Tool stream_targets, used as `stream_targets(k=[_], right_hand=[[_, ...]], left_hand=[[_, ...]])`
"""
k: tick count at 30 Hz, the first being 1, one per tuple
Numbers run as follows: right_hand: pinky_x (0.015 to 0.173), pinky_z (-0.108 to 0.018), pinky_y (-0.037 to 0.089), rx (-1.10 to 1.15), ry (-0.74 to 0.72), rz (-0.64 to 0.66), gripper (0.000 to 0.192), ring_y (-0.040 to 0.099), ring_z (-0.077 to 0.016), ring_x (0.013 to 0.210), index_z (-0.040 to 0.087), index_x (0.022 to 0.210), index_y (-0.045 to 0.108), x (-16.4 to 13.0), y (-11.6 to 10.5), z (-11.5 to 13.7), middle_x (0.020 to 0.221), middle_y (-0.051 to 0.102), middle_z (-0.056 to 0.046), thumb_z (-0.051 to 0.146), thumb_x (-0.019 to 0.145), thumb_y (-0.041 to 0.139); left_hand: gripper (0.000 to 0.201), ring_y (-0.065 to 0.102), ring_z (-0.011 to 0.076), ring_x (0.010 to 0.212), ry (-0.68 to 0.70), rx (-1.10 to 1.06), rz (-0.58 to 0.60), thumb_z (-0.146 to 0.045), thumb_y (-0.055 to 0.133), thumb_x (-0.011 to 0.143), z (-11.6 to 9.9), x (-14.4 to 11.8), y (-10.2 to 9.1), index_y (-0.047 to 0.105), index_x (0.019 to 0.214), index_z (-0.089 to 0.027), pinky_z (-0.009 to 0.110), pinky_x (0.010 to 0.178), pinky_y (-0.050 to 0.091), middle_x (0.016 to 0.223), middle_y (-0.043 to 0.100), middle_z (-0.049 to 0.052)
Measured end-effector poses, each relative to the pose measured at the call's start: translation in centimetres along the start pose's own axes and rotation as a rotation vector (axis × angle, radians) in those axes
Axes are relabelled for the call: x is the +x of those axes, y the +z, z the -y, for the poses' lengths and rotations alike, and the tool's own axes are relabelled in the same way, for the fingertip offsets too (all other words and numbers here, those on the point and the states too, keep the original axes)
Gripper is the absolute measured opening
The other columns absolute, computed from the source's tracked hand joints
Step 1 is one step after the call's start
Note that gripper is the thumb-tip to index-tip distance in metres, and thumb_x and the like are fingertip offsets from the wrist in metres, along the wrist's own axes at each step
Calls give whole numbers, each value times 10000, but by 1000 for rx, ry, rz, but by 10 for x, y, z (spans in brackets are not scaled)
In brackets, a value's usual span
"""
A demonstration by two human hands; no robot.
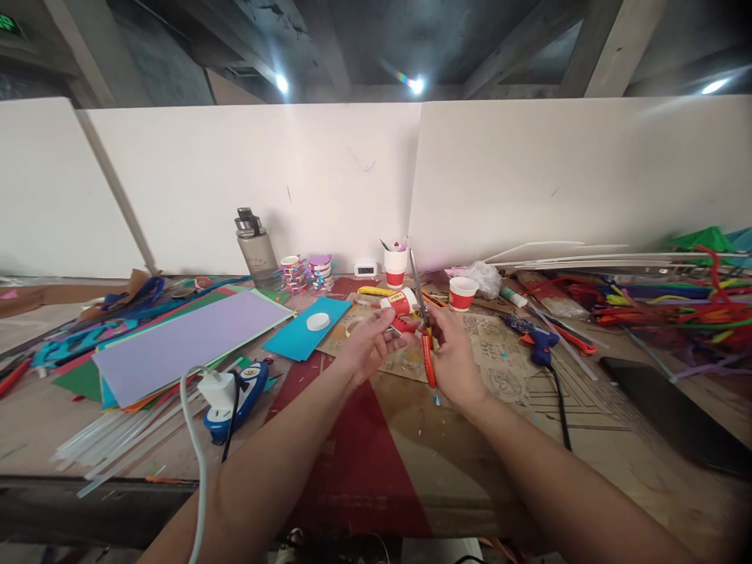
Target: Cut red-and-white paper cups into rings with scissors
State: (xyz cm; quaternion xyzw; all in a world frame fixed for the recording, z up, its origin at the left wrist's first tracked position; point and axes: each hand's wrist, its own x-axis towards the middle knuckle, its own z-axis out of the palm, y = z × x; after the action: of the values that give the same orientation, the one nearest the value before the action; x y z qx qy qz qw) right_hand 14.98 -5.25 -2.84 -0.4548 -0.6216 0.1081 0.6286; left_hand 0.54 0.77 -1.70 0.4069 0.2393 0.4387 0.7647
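My left hand [369, 343] is closed on a red and white paper cup [402, 301], which lies tilted on its side at my fingertips. A red cut piece of the cup [403, 323] shows just below, by my fingers; I cannot tell whether it is still joined to the cup. In my right hand [457, 362] are scissors [428, 359] with red handles, their blades pointing up, close beside the cup. Behind my right hand stands another red and white paper cup [463, 293], upright. A white disc [318, 322] rests on blue paper [294, 338] left of my hands.
Coloured paper sheets [193, 345], clear sticks [117, 431] and a blue power strip [235, 403] lie left. To the right are a glue gun [533, 338], a black phone-like slab [670, 411] and pipe cleaners [675, 301]. A bottle [257, 254] and a pen cup [395, 268] stand behind.
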Motion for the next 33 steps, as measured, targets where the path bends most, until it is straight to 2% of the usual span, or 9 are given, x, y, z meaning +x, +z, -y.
stream_targets(k=[5,8,11,16,19,24,27,30,33], right_hand=[[886,-427,549,190,153,-108,321,668,-247,964,266,1125,584,3,-4,2,1121,665,-85,393,861,715],[959,-449,534,276,186,-56,334,669,-252,1034,284,1146,559,4,-5,1,1162,656,-75,405,867,698],[989,-452,525,253,218,-18,386,653,-259,1087,283,1165,568,4,-5,0,1129,668,-70,425,840,720],[645,-334,571,317,318,-16,375,636,-181,702,258,1054,561,4,-3,8,842,632,-2,498,823,734],[562,-293,531,346,321,-17,361,581,-144,605,252,984,544,4,-3,11,757,568,35,483,806,756],[578,-276,506,316,292,0,354,614,-171,718,253,978,547,7,-5,7,777,553,27,411,758,775],[633,-300,516,217,229,1,265,575,-164,693,243,900,560,10,-5,5,761,584,15,390,761,732],[637,-307,515,161,226,-41,223,543,-158,666,239,861,587,12,-3,3,746,589,13,381,747,715],[635,-306,505,137,220,-52,171,528,-155,658,234,843,599,12,-2,2,746,581,9,355,757,683]], left_hand=[[482,698,164,924,194,-49,-14,-290,929,619,-11,-2,-2,654,1003,-188,265,759,556,1097,734,64],[568,698,173,984,271,-55,62,-277,930,620,-16,-6,-1,640,1107,-237,283,797,558,1117,726,38],[676,697,204,1053,255,-29,121,-312,924,637,-17,-10,-1,609,1235,-281,313,824,562,1156,715,45],[627,642,257,1207,220,23,223,-332,879,711,-14,-11,-2,607,1274,-284,338,877,557,1292,668,82],[576,599,280,1274,232,87,249,-286,890,693,-10,-10,-2,647,1214,-255,350,937,540,1314,658,102],[586,607,282,1253,233,214,263,-228,909,658,-4,-9,-2,683,1198,-252,362,974,524,1333,652,109],[608,617,279,1216,261,227,304,-406,909,655,-1,-9,-1,699,1195,-221,345,956,521,1317,653,141],[550,623,266,1169,290,235,279,-581,776,760,-2,-9,0,718,1157,-205,331,904,525,1276,664,153],[374,641,221,1071,320,375,192,-463,764,821,-4,-11,1,745,1097,-211,301,874,515,1171,699,114]])
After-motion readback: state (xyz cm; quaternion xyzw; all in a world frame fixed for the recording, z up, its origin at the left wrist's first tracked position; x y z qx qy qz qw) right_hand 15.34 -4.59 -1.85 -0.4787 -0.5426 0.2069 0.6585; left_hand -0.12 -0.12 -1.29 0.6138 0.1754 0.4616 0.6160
